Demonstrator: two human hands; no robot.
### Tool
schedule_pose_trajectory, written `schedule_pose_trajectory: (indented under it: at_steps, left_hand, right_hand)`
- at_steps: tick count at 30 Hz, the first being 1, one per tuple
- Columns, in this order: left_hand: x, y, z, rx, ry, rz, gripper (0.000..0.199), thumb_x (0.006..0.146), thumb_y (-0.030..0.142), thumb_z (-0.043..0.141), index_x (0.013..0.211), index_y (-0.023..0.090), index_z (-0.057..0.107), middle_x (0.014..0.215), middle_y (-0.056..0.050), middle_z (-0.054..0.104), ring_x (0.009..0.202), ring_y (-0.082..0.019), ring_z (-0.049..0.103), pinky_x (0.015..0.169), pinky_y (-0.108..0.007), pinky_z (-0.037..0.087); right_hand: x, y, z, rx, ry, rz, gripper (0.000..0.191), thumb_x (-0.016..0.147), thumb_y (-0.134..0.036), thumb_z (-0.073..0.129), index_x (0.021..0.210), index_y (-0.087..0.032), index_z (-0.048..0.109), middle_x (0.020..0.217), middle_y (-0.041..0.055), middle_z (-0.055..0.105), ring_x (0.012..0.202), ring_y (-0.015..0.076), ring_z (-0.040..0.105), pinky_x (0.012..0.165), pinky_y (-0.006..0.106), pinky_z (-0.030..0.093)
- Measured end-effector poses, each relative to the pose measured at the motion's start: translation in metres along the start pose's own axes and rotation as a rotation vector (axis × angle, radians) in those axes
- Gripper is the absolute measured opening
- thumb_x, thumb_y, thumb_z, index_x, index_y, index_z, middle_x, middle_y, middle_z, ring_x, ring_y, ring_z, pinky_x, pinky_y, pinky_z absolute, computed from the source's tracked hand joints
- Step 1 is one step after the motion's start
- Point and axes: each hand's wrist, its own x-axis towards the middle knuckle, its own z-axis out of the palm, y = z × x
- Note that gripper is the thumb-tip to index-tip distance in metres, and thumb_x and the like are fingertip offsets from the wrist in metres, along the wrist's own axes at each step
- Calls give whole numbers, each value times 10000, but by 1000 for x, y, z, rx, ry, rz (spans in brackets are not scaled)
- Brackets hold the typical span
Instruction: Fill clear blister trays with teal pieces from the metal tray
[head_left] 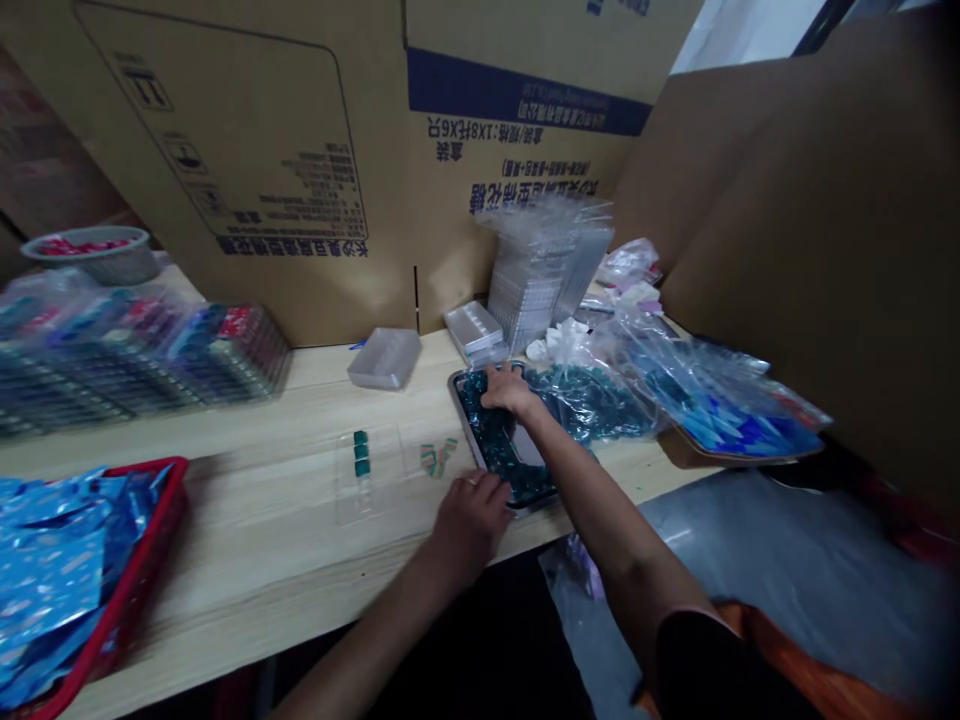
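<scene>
A dark metal tray holds many small dark teal pieces. My right hand reaches over its far left part, fingers spread and touching the pieces. At the tray's near left corner, my left hand has its fingers bent closed against the edge. A pale rectangular piece lies in the tray, partly behind my right forearm. Left of the tray sits a clear plastic insert with three teal pieces in a row. Between insert and tray lie several small striped strips.
A clear bag of teal pieces and a box of blue packets stand right. Stacked clear trays rise behind. Filled packs, a grey bowl and a red basket stand left. Cardboard walls the back.
</scene>
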Motion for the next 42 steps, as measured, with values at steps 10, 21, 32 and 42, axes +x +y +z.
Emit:
schedule_pose_trajectory:
  at_steps: [10, 21, 32, 42]
  left_hand:
    - [-1, -9, 18, -25, -90, -3, 160, 934, 335, 573, 943, 184, 626, 917, -90, 636, 949, -244, 608, 856, -408, 517]
    - [29, -41, -3, -78, 45, -329, 275, 932, 102, 413, 1108, 184, 608, 1025, -106, 636, 950, -240, 593, 876, -384, 473]
    - [71, -75, 4, -388, 27, -476, 303, 888, 83, 486, 1094, 189, 681, 1067, -86, 704, 939, -203, 656, 857, -330, 515]
    - [11, -77, -72, -1646, 267, -1066, 234, 668, 202, 856, 833, 104, 722, 776, -52, 715, 619, -91, 647, 592, -167, 522]
  right_hand:
    - [-70, 31, 14, -11, 80, -146, 356, 793, -104, 563, 1145, -152, 588, 1067, 145, 686, 994, 262, 652, 818, 305, 453]
    - [-83, 46, 29, 488, 352, -107, 95, 811, -264, 498, 877, -212, 542, 707, -5, 603, 656, 175, 572, 654, 266, 406]
    - [-99, 47, 33, 564, 413, -181, 397, 811, -170, 416, 1119, -181, 666, 848, 39, 689, 668, 167, 586, 695, 275, 450]
    - [-91, 51, 53, 789, 368, -163, 317, 832, -323, 465, 1013, -183, 684, 615, -4, 589, 554, 169, 534, 562, 266, 426]
